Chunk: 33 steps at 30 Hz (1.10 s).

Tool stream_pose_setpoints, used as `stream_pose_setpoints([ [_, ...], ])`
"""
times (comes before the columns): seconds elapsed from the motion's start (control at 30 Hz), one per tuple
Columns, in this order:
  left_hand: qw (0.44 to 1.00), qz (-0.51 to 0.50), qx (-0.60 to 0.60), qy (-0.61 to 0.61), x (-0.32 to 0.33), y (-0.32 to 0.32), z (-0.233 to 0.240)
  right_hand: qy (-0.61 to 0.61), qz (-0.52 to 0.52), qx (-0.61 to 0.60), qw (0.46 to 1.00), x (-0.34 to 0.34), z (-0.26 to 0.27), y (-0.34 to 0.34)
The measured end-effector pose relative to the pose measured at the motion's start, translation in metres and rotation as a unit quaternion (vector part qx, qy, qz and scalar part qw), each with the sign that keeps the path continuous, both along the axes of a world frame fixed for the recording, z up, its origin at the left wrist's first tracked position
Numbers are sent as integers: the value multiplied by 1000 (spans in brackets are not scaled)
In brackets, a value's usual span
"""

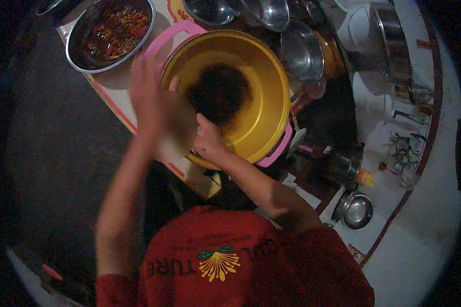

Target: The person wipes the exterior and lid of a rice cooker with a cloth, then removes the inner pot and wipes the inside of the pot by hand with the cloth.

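Observation:
In front of me stands a large pot or tub (267, 107) with a yellow inside and pink handles. A dark, granular-looking patch (221, 90) covers the middle of its bottom. My left hand (146, 84) is at the pot's left rim beside the upper pink handle (157, 44), its fingers stretched away from me and motion-blurred. Over the near left rim, my right hand (211, 142) points its bent fingers toward the left one. A smeared oval patch (176, 126) lies between both hands, so whatever they hold there is hidden.
A metal bowl (111, 38) of reddish chopped food stands at the upper left on a red-bordered cloth or mat (111, 96). Several metal pots, including a shiny one (301, 51), stand beyond the tub. A small metal bowl (357, 211) and a dark pot (344, 163) are at right.

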<state>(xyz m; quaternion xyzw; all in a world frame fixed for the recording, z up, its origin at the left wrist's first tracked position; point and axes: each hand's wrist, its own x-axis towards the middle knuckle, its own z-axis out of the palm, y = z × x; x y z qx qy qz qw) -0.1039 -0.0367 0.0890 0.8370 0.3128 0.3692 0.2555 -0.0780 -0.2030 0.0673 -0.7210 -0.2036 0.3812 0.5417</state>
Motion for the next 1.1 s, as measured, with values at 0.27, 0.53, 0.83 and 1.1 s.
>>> stream_pose_setpoints([
  [0.27, 929, -22, -369, -34, -65, -97, -36, -398, 384, -305, 775, 122, 6, -114],
  [0.53, 969, -147, -199, 14, -13, 15, -45, -171, 45, -150, 973, -35, -34, -6],
  [0.83, 973, -165, -131, 97, 27, 45, -60, -606, 206, -315, 701, 178, -19, -79],
  [1.1, 979, -136, -133, 76, 45, 30, -36, 0, 173, -185, 967, 40, -31, -38],
])
